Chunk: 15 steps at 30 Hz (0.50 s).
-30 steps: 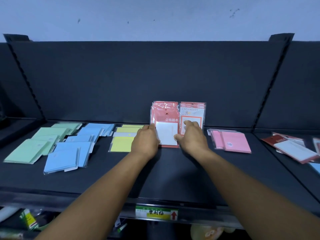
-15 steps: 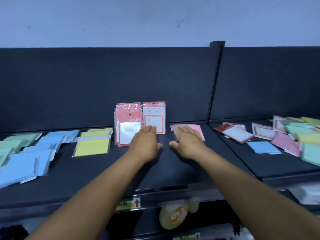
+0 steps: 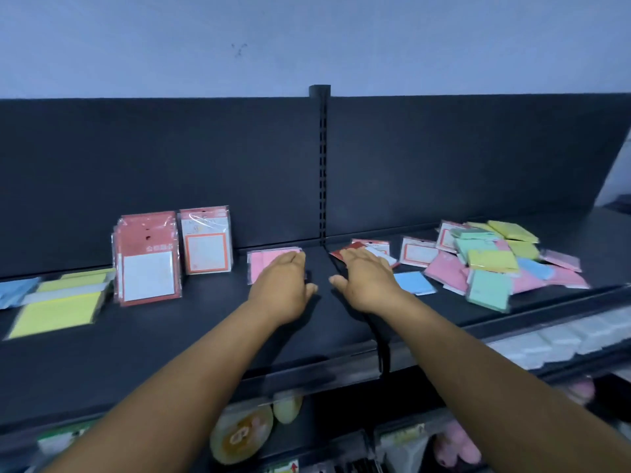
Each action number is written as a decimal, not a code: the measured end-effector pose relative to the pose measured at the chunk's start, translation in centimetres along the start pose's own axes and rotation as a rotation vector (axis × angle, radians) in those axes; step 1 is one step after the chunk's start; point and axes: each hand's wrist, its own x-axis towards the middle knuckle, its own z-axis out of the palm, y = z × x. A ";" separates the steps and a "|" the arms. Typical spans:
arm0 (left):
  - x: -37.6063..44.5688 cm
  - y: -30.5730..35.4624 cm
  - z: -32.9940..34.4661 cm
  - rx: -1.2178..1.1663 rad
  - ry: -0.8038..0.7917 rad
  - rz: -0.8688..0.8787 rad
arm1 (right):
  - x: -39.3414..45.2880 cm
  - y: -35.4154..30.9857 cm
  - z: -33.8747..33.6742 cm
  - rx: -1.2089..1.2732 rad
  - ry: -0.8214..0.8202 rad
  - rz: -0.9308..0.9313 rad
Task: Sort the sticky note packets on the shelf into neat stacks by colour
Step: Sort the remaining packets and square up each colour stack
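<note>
The pink stack (image 3: 264, 266) lies flat on the shelf (image 3: 170, 343) just left of the slotted upright (image 3: 322, 165), and the left hand (image 3: 281, 288) now lies over its right part, fingers straight and together, holding nothing; half a second ago that hand was beside the standing packs and the right hand covered the pink stack. The right hand (image 3: 367, 285) has shifted across the gap between the two shelf boards and rests flat, fingers straight, with its fingertips (image 3: 351, 256) at a red-backed pack (image 3: 341, 252); whether it presses that pack cannot be told. The two hands are side by side, a little apart. The view has swung right since the earlier frames, so the loose pile (image 3: 491, 264) of pink, green, yellow and blue packets on the right board now shows in full, with a blue packet (image 3: 413, 282) just beside the right wrist. To the left stand the red packs (image 3: 148, 257) and the orange-framed pack (image 3: 206, 240), leaning on the back panel as before, then the yellow stack (image 3: 58, 312), and the blue packets (image 3: 13, 290) at the frame's edge.
</note>
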 end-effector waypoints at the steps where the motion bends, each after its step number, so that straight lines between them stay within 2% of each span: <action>1: 0.4 1.0 0.4 -0.003 -0.004 0.004 | 0.0 1.1 -0.2 -0.005 0.000 0.006; 8: 3.0 6.1 3.2 0.000 -0.056 -0.013 | 1.1 7.7 -0.5 -0.061 -0.116 0.030; 15: 4.3 7.9 5.5 -0.020 -0.099 -0.090 | 2.6 10.2 0.8 -0.097 -0.242 -0.082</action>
